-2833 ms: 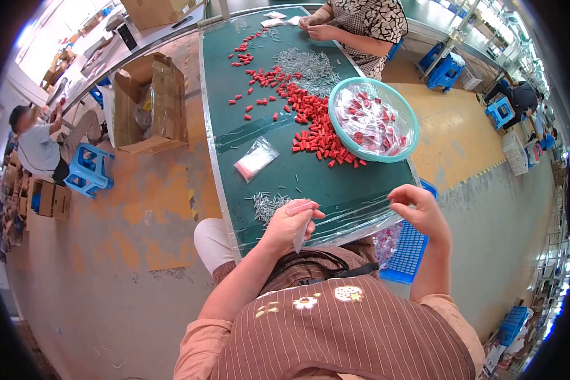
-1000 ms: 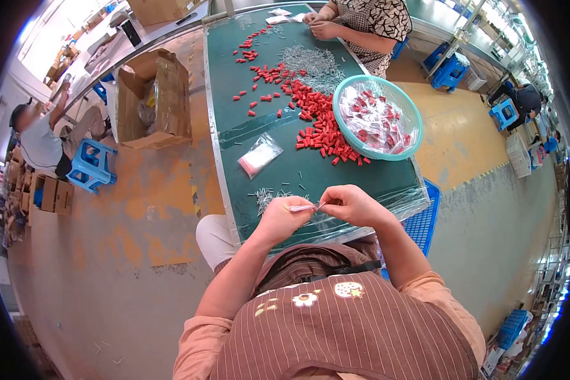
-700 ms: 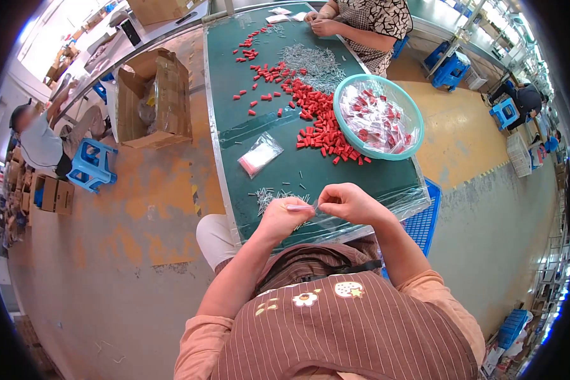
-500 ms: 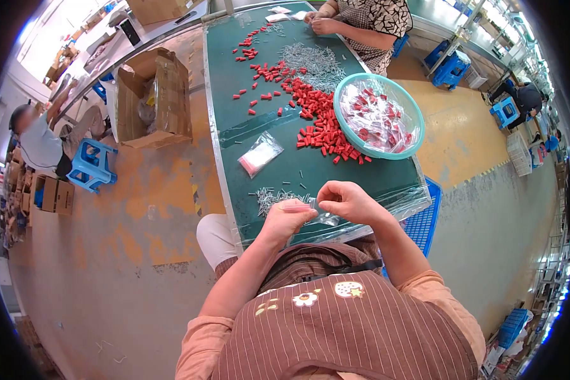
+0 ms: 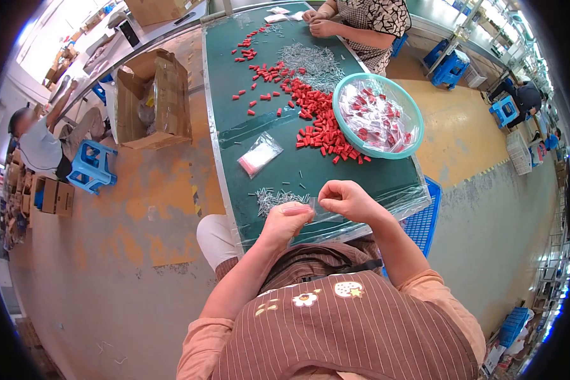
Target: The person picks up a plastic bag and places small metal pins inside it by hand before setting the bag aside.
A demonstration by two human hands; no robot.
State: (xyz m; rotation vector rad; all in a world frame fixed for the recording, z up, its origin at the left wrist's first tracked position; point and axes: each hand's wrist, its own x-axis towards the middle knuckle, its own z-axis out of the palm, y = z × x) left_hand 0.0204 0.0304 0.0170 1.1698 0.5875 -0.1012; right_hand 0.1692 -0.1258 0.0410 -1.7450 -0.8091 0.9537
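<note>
Near the table's front edge, my left hand (image 5: 284, 221) is closed round a stack of small clear plastic bags with a red edge (image 5: 296, 209). Just to its right, my right hand (image 5: 350, 201) is closed in a pinch, and a clear plastic bag (image 5: 318, 205) stretches between the two hands. Its outline is hard to make out against the table. Beyond my left hand lies a small pile of grey metal screws or pins (image 5: 273, 197). A packet of bags with a red edge (image 5: 259, 154) lies flat farther off.
Loose red plastic plugs (image 5: 323, 120) spread across the green table (image 5: 240, 126), beside a turquoise basin (image 5: 418, 136) of filled bags. Behind is a larger heap of metal pieces (image 5: 310, 63). A co-worker's hands (image 5: 320, 25) are at the far end. A blue crate (image 5: 424, 218) stands at right.
My left hand has shifted slightly left and my right hand slightly right. The clear plastic near my right fingers has changed shape and now spans the space between the hands.
</note>
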